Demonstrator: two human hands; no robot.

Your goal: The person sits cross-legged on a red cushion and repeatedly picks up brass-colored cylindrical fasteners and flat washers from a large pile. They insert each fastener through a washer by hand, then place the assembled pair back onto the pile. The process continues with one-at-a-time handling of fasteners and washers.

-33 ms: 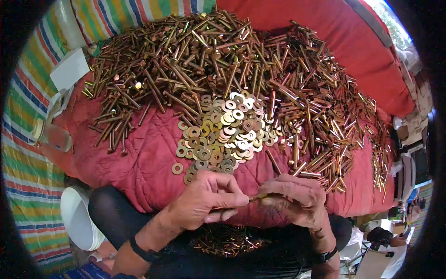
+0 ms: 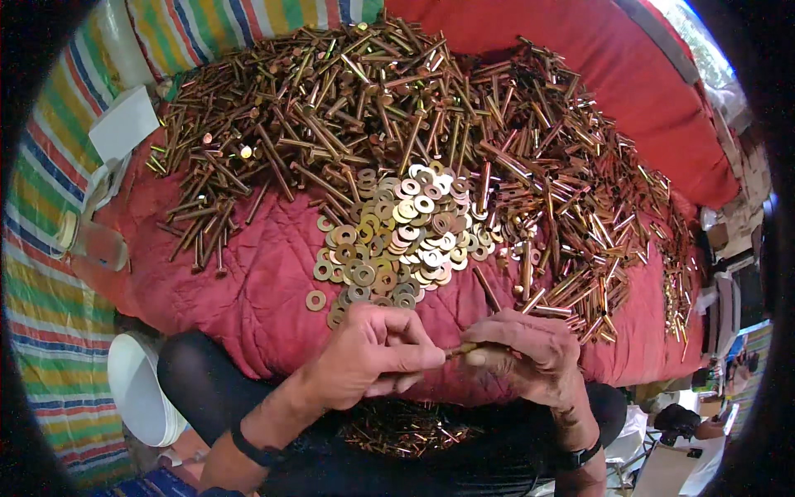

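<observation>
Here, head view only. The left hand (image 2: 373,356) and the right hand (image 2: 526,356) meet low in the picture, just above the person's lap, and share one thin brass-coloured metal bolt (image 2: 460,349) that lies roughly level between them. Left thumb and forefinger are pressed together on the near end of the bolt's shank; the other left fingers curl in beside them. The right fingers are folded around the far end of the bolt, which is hidden inside the fist, so the grip is closed but its exact contact cannot be seen. Each wrist carries a dark band.

Directly beyond the hands, a red quilted cloth (image 2: 248,282) covers a raised surface. On it, near the hands, lies a loose pile of flat round brass-coloured washers (image 2: 397,240), a few strays at its near edge. Behind and to the right of the washers spreads a large heap of long brass-coloured bolts (image 2: 364,116), crossing in all directions; its right side runs down toward the right hand.

In the lap, below the hands, sits a smaller batch of similar brass-coloured pieces (image 2: 406,427) on dark fabric; single items cannot be told apart.

Left of the person's knee stands a white round plastic tub (image 2: 137,389) on a striped multicolour mat (image 2: 50,331). A clear plastic bottle (image 2: 91,240) lies at the cloth's left edge.
</observation>
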